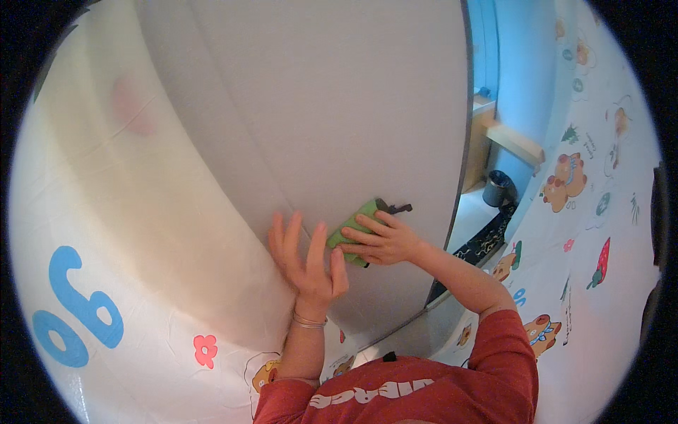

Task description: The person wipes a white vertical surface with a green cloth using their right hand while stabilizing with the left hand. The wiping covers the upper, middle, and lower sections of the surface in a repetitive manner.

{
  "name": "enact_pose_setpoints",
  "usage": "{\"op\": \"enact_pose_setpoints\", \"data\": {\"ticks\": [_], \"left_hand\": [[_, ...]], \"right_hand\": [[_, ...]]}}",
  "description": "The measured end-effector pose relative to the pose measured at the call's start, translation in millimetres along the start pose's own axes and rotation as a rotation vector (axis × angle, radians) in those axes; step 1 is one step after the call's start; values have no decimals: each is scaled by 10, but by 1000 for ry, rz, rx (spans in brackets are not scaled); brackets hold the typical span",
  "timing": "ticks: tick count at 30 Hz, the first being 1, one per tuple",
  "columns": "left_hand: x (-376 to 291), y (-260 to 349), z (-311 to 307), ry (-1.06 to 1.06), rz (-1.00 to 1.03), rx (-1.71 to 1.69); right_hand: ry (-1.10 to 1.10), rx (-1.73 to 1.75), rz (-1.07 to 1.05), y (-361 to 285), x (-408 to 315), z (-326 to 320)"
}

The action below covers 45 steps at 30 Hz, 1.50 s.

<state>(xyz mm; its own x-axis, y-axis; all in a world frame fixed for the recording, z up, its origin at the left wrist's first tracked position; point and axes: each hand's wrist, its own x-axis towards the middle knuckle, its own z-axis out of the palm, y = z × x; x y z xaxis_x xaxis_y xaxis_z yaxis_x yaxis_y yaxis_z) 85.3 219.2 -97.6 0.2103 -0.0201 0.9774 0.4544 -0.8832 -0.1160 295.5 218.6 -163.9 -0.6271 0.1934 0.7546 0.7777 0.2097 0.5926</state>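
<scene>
My right hand [384, 238] lies with spread fingers on a rolled green cloth [354, 227], which has a dark opening and a short black cord at its upper end. The green roll rests against a broad grey fabric-covered panel [339, 116]. Just left of the roll, my left hand [307, 254] is raised with its fingers apart and holds nothing; its fingertips are slightly blurred. Thin bracelets circle the left wrist. Whether the right fingers grip the roll or only press on it is hard to tell.
Pale printed fabric [175, 265] hangs close on the left, and more printed fabric [609, 212] on the right. Beyond the panel's dark edge are a black waste bin [497, 188], a wooden beam [514, 142] and wooden furniture [478, 143].
</scene>
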Motion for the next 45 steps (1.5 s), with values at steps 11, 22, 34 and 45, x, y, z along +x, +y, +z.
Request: {"op": "enact_pose_setpoints", "data": {"ticks": [11, 22, 34, 45], "left_hand": [[-54, -108, 223, -107, -47, 136], [-204, -104, 228, -175, -98, 446], [-145, -205, 236, -144, -31, 526], [-86, -303, 362, -140, -39, 464]], "right_hand": [[111, 34, 255, 1159, 1024, -312], [139, 105, 586, 814, 543, -95], [-11, 211, 372, -529, -855, 333], [417, -42, 650, 1612, 712, -294]]}}
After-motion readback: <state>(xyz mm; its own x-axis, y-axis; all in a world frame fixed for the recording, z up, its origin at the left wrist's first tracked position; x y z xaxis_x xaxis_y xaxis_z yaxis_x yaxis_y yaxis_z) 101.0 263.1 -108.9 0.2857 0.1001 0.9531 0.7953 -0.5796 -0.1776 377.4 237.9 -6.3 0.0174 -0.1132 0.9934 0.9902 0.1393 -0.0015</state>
